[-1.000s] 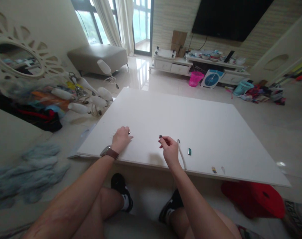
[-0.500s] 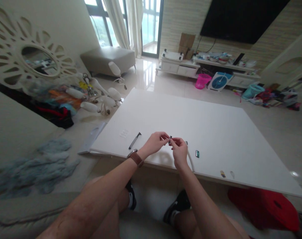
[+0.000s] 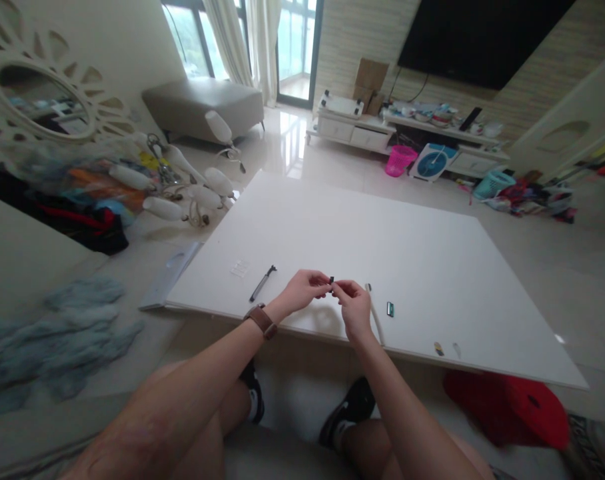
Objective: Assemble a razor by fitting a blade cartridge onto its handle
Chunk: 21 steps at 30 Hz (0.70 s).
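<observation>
Above the front part of the white table (image 3: 412,253), my two hands meet at a small dark piece (image 3: 332,281) that looks like a razor head; its details are too small to read. My left hand (image 3: 307,288) pinches it from the left, a brown-strapped watch on that wrist. My right hand (image 3: 353,303) grips it with thumb and fingers from the right. A razor handle (image 3: 262,285) lies left of my hands. Just right of my right hand is a toothbrush (image 3: 376,313), partly hidden by it, and then a small green-and-black cartridge (image 3: 390,309).
Small white pieces (image 3: 240,268) lie at the table's left. Near the front right edge are a small yellow-and-dark item (image 3: 438,349) and a clear one (image 3: 457,349). A lamp with white shades (image 3: 202,196) stands beyond the left edge; a red object (image 3: 507,407) sits below the right front.
The view has shifted slightly. Both hands still hold the small dark piece, which now stands more upright between the fingertips. More of the toothbrush shows beside my right hand.
</observation>
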Available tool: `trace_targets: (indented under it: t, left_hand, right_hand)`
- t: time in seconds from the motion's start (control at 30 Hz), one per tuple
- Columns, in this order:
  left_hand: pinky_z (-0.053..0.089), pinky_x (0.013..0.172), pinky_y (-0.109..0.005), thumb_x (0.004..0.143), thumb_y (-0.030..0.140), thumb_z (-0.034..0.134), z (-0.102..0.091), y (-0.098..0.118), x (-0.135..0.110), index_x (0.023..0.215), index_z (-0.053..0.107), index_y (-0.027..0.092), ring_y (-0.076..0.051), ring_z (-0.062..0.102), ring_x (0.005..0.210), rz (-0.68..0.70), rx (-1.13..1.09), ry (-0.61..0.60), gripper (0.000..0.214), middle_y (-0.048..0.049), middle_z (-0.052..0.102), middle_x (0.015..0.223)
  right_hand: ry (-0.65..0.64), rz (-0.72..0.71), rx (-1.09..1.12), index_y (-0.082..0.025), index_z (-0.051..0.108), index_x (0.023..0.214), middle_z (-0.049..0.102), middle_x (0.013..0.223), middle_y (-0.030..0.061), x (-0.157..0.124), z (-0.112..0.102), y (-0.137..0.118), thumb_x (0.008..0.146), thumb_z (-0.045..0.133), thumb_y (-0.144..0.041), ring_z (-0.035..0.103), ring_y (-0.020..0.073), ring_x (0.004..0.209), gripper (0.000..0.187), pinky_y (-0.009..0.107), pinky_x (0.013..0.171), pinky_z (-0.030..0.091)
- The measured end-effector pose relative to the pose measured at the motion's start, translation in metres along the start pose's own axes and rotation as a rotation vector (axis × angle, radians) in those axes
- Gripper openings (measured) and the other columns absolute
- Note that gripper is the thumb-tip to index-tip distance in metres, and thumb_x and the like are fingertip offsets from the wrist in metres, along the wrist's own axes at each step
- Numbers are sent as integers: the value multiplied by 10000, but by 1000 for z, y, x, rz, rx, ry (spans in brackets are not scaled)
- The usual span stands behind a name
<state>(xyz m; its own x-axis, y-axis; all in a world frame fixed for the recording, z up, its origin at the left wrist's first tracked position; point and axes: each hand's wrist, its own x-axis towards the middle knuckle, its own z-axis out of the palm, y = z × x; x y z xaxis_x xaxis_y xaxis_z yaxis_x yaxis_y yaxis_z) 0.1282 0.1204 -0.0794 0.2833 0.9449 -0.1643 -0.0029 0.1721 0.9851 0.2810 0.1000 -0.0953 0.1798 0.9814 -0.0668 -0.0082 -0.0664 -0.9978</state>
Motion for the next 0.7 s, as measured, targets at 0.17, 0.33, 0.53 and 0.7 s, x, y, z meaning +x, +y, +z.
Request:
trace_targets:
  t: [0.17, 0.33, 0.53, 0.7]
  left_hand:
    - [474, 617, -247, 756, 233, 685, -3, 1, 1, 823, 721, 114, -128, 606, 648, 34, 74, 11, 141, -60, 693, 705]
    - [488, 617, -244, 768, 261, 668, 1, 1, -1, 853, 721, 121, -128, 612, 672, 26, 75, 35, 171, -58, 701, 755]
    - [509, 624, -252, 770, 281, 668, 10, -4, 1, 902, 712, 130, -149, 647, 732, -6, 41, 64, 205, -75, 724, 827]
    - [496, 635, -248, 783, 320, 660, 9, -8, 4, 929, 732, 137, -151, 644, 754, -11, 80, 47, 245, -81, 735, 855]
  right_hand:
    - [-38, 45, -4, -162, 736, 804, 673, 683, 25, 0, 0, -1, 697, 763, -403, 574, 158, 653, 265, 269, 576, 386]
    - [-28, 64, 16, -157, 727, 798, 676, 686, 26, -1, 0, -2, 688, 758, -394, 593, 158, 641, 263, 261, 571, 382]
    - [19, 67, 49, -159, 690, 820, 680, 728, 24, -3, 1, 2, 693, 742, -409, 614, 156, 622, 284, 252, 549, 392]
    - [-2, 95, 49, -160, 675, 855, 673, 700, 17, 1, -3, 4, 674, 766, -416, 613, 154, 604, 326, 254, 551, 404]
